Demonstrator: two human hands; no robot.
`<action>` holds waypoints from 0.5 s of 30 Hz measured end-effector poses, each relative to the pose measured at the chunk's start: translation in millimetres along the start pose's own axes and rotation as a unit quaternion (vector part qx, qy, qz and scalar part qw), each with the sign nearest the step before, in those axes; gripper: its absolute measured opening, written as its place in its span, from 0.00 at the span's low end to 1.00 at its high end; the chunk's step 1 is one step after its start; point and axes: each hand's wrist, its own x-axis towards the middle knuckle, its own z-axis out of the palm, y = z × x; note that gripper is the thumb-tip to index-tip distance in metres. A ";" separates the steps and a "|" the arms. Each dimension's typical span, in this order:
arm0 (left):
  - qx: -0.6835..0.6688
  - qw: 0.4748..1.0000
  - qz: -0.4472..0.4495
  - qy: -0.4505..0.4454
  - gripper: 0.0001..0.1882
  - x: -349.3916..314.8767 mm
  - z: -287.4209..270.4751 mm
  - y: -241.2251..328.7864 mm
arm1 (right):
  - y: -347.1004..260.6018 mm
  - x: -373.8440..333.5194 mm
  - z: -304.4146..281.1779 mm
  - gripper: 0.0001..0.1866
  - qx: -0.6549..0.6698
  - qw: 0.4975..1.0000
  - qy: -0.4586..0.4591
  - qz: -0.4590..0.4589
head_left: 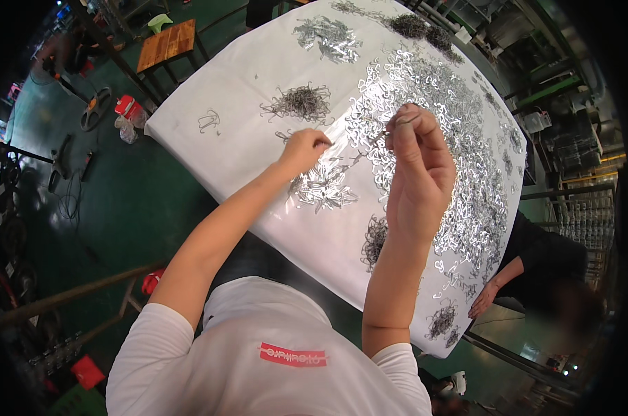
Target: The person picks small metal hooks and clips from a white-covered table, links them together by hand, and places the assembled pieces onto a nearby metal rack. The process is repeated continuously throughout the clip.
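Note:
My right hand (421, 159) is raised over the white-covered table (238, 76), thumb and fingertips pinched on a thin bent metal hook (411, 118). To its left, my left hand (306, 151) hangs low over the table with its fingers curled together; what they hold, if anything, is hidden. Just below that hand lies a pile of shiny metal hooks (324, 191). Beyond it sits a darker heap of hooks (301, 102). A wide spread of loose, bright hooks (470, 173) reaches from behind my right hand across the table's right side.
Another dark heap (375, 243) lies beside my right forearm. More hooks (328, 38) and dark clumps (418, 29) are at the far edge. A co-worker's hand (485, 299) rests at the table's right edge. A wooden side table (167, 45) stands at the far left.

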 end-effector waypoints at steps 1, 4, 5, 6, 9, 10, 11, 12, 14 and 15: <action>-0.080 0.996 -0.050 -0.004 0.10 2.7 -15.2 14.1 | 0.3 -0.1 1.4 0.03 -0.004 1.000 0.002 0.001; -0.279 0.960 -0.016 0.013 0.11 8.9 -70.6 69.0 | 1.7 1.6 7.2 0.04 -0.017 1.000 0.007 0.015; -0.297 0.955 -0.006 0.013 0.10 7.0 -88.7 89.1 | 3.0 2.9 9.7 0.04 -0.021 0.999 0.010 0.024; -0.322 0.946 0.033 0.017 0.10 2.8 -104.1 108.7 | 4.0 4.0 12.0 0.04 -0.035 0.999 0.004 0.019; -0.352 0.933 0.075 0.012 0.10 -16.8 -134.4 155.8 | 6.1 4.7 18.6 0.04 -0.069 0.997 0.005 0.016; -0.339 0.939 0.056 0.011 0.10 -22.7 -141.6 165.8 | 7.4 6.5 20.9 0.04 -0.078 0.997 0.005 0.008; -0.334 0.941 0.058 0.010 0.10 -27.6 -147.4 173.4 | 7.6 7.0 22.6 0.04 -0.085 0.996 -0.003 0.000; -0.328 0.943 0.065 0.010 0.10 -31.6 -151.5 178.9 | 7.7 7.1 24.3 0.04 -0.094 0.996 -0.004 -0.002; -0.329 0.942 0.069 0.017 0.10 -38.1 -155.9 185.0 | 7.4 7.6 27.7 0.05 -0.111 0.994 -0.006 -0.009; -0.323 0.944 0.066 0.022 0.10 -40.2 -157.3 186.0 | 7.3 8.0 29.7 0.05 -0.119 0.993 -0.007 -0.012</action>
